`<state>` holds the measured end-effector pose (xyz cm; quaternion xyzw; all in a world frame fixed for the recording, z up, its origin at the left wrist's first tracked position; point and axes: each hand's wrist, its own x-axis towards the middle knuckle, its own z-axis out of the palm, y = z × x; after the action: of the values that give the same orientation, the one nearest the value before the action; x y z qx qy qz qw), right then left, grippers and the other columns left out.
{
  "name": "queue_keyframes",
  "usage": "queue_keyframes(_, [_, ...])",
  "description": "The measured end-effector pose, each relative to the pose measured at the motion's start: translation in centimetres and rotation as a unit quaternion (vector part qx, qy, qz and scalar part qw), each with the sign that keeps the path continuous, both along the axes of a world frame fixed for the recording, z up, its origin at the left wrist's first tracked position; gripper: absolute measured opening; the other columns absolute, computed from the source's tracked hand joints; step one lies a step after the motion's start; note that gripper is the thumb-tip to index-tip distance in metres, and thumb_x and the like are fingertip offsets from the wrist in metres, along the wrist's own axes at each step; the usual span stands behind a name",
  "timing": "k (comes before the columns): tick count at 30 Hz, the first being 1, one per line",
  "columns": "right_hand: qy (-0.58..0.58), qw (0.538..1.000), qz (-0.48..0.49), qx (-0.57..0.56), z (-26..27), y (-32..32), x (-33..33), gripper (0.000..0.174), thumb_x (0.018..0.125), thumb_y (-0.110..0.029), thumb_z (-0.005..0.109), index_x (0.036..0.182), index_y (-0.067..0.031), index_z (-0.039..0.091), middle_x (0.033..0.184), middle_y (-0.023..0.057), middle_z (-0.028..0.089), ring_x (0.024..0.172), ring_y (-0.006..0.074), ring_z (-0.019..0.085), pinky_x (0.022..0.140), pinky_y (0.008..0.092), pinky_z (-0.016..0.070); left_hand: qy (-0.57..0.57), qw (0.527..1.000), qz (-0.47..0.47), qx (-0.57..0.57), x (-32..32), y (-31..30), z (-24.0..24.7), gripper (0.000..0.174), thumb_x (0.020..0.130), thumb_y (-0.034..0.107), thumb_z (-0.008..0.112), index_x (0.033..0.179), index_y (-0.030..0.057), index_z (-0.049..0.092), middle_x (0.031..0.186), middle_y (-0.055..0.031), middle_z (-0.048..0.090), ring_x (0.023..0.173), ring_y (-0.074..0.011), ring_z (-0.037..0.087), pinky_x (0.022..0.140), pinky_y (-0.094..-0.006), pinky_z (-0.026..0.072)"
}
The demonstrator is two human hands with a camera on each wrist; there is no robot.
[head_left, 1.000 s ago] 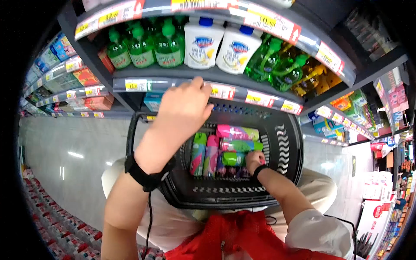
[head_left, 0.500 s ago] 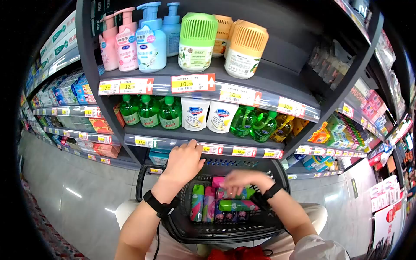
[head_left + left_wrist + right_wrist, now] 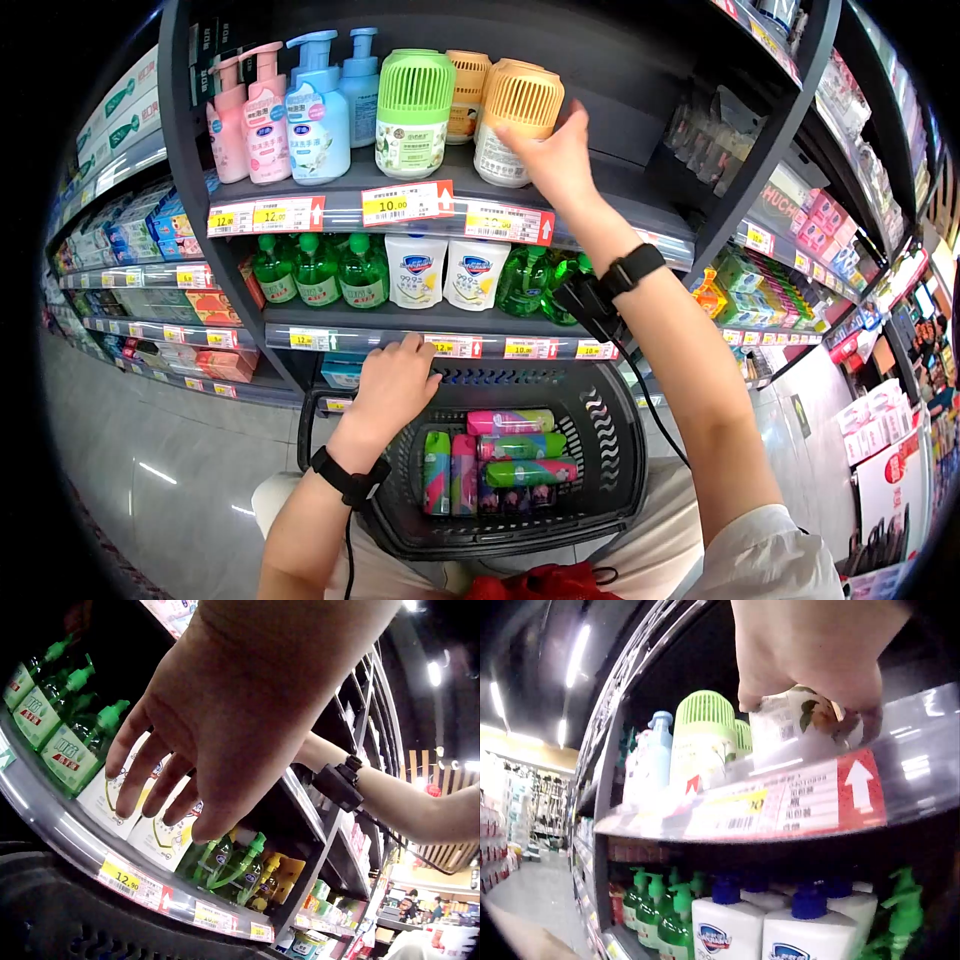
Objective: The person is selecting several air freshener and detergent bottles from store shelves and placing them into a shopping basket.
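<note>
My right hand (image 3: 560, 165) is at the upper shelf, thumb and fingers around a white air freshener jar (image 3: 500, 165) with an orange slotted lid. In the right wrist view the jar (image 3: 787, 724) stands close behind the price strip, its top hidden by the hand. Beside it are a green-lidded jar (image 3: 412, 120) and another orange-lidded jar (image 3: 468, 75). My left hand (image 3: 392, 385) is held palm down over the far left rim of a black basket (image 3: 610, 480), holding nothing, near the lower shelf's edge. Several pink and green cans (image 3: 520, 447) lie in the basket.
Pink and blue pump bottles (image 3: 318, 125) stand left on the upper shelf. Below are green pump bottles (image 3: 362, 275) and white bottles (image 3: 415, 270). Price strips (image 3: 408, 202) line the shelf edges. A dark upright panel (image 3: 765, 130) bounds the shelf on the right.
My right hand has left the cans in the basket and risen to the orange-lidded jar on the upper shelf. The head view has tilted up; my left hand stays near the basket's far rim.
</note>
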<state>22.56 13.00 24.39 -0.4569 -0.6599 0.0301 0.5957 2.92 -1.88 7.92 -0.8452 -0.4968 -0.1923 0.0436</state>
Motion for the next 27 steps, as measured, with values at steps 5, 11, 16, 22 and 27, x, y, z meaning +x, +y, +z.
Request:
queue_keyframes(5, [-0.036, 0.999, -0.033, 0.000, -0.1, -0.6, -1.4, 0.091, 0.062, -0.031, 0.078, 0.126, 0.0065, 0.025, 0.108, 0.0235, 0.056, 0.100, 0.0346, 0.057, 0.086, 0.0389, 0.0459, -0.005, 1.000, 0.004, -0.007, -0.3, -0.2, 0.4, 0.029, 0.072, 0.020, 0.068, 0.094, 0.0033, 0.058, 0.092, -0.0094, 0.056, 0.080, -0.0283, 0.061, 0.066, -0.0376, 0.0497])
queue_keyframes(11, [-0.043, 0.998, -0.050, 0.025, -0.1, -1.8, -1.1, 0.089, 0.061, -0.030, 0.078, 0.127, 0.0017, 0.027, 0.112, 0.0218, 0.054, 0.104, 0.0349, 0.055, 0.087, 0.0406, 0.0448, -0.011, 1.000, 0.010, -0.012, -0.5, -0.3, 0.8, 0.029, 0.073, 0.019, 0.067, 0.096, 0.0044, 0.058, 0.092, -0.0094, 0.056, 0.080, -0.0285, 0.061, 0.067, -0.0381, 0.0495])
queue_keyframes(16, [-0.010, 0.994, -0.019, 0.106, -0.5, -3.3, 0.2, 0.090, 0.060, -0.026, 0.080, 0.129, -0.0006, 0.027, 0.118, 0.0197, 0.049, 0.108, 0.0320, 0.053, 0.090, 0.0394, 0.0428, -0.042, 0.999, 0.001, 0.003, -0.7, -0.4, 1.2, 0.029, 0.074, 0.018, 0.066, 0.098, 0.0048, 0.057, 0.094, -0.0092, 0.055, 0.080, -0.0286, 0.061, 0.067, -0.0382, 0.0495])
queue_keyframes(22, [0.029, 0.995, 0.037, 0.085, -1.2, -8.9, 2.2, 0.089, 0.060, -0.020, 0.080, 0.127, 0.0015, 0.028, 0.118, 0.0175, 0.049, 0.109, 0.0248, 0.052, 0.092, 0.0345, 0.0420, -0.184, 0.982, -0.048, -0.007, 0.4, -1.1, 2.9, 0.034, 0.076, 0.012, 0.064, 0.106, 0.0030, 0.054, 0.101, -0.0107, 0.056, 0.081, -0.0262, 0.061, 0.069, -0.0357, 0.0492])
queue_keyframes(27, [-0.015, 0.993, 0.113, 0.006, -5.9, -13.8, 3.7, 0.090, 0.058, -0.020, 0.081, 0.128, 0.0019, 0.028, 0.120, 0.0168, 0.049, 0.111, 0.0236, 0.051, 0.094, 0.0345, 0.0402, -0.437, 0.866, -0.114, -0.212, 2.2, -1.2, 2.4, 0.048, 0.084, 0.008, 0.059, 0.127, 0.0024, 0.040, 0.121, -0.0112, 0.053, 0.087, -0.0157, 0.058, 0.071, -0.0263, 0.0470])
